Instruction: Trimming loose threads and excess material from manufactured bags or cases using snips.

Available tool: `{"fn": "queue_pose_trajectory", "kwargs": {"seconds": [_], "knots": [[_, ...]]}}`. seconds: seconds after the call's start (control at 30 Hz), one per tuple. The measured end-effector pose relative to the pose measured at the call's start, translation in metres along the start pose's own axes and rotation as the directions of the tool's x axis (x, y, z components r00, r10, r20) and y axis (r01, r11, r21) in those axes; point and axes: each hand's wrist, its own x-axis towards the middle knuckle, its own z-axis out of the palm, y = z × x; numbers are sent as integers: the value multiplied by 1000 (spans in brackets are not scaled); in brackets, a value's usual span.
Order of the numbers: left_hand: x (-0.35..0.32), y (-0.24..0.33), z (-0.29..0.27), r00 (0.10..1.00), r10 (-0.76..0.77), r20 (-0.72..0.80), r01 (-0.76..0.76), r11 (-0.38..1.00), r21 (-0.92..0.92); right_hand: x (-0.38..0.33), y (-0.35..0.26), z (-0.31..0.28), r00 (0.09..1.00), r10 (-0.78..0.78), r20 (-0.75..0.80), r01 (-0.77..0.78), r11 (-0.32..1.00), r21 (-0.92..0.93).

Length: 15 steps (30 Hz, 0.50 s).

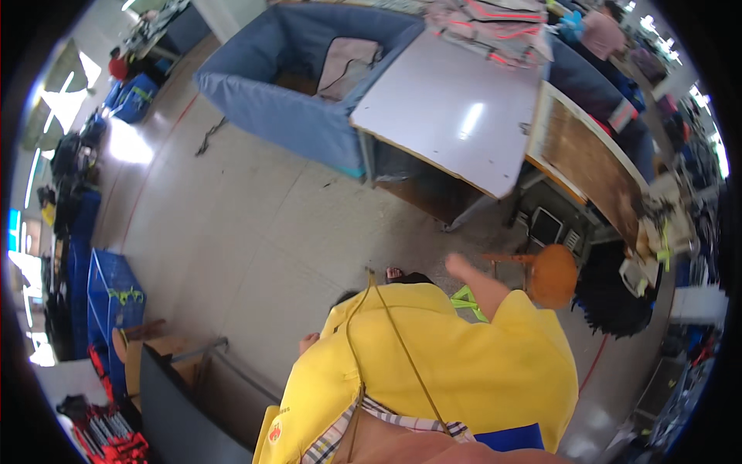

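My right hand (457, 265) is stretched forward from a yellow sleeve, above the floor between the white table and a round wooden stool (553, 276). It touches neither, and its fingers are too blurred to read. Bright green strips (468, 303) show just beneath the right forearm; whether they are attached to anything is unclear. Only a small part of my left hand (309, 341) shows beside the yellow top (433, 332), the rest being hidden by it. No held object can be made out in either hand.
Ahead stand a white table (448, 108) bearing grey garments (495, 27) with red-orange strips, and a blue fabric-sided bin (270, 127) with a grey piece inside. A sewing station (591, 155) is at right. A dark panel (182, 410) and blue crate (112, 290) flank the left.
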Motion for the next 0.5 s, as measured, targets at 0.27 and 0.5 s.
{"fn": "queue_pose_trajectory", "kwargs": {"seconds": [0.27, 0.5], "knots": [[140, 49, -49, 988, 94, 123, -97, 995, 18, 259, -240, -285, 931, -115, -346, 321, 712, 625], [368, 311, -220, 976, -156, 149, 174, 978, -118, 377, -367, -386, 943, -278, -184, 299, 460, 836]]}}
